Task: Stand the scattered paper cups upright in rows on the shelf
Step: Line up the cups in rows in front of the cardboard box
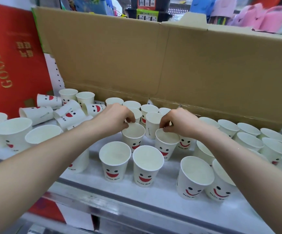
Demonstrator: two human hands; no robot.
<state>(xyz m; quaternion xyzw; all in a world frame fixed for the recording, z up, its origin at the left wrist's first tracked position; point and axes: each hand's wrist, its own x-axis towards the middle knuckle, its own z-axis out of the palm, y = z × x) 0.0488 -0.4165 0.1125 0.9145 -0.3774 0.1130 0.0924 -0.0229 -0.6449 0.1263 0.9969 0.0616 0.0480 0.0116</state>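
Brown cardboard panel point(153, 56) upright, creased near centre. Left of it: red box point(10, 65), gold "GOOD" lettering. Behind it, right: pink felt bags point(261, 16). Behind it, centre: black packaged goods point(147, 7).

Head camera looks forward and down, close over the shelf point(167, 191).

Left hand point(118, 116) and right hand point(179, 121) each pinch an upright smiley cup's point(133, 137) rim mid-shelf point(153, 196); tipped cups point(69, 114) lie near its left end.
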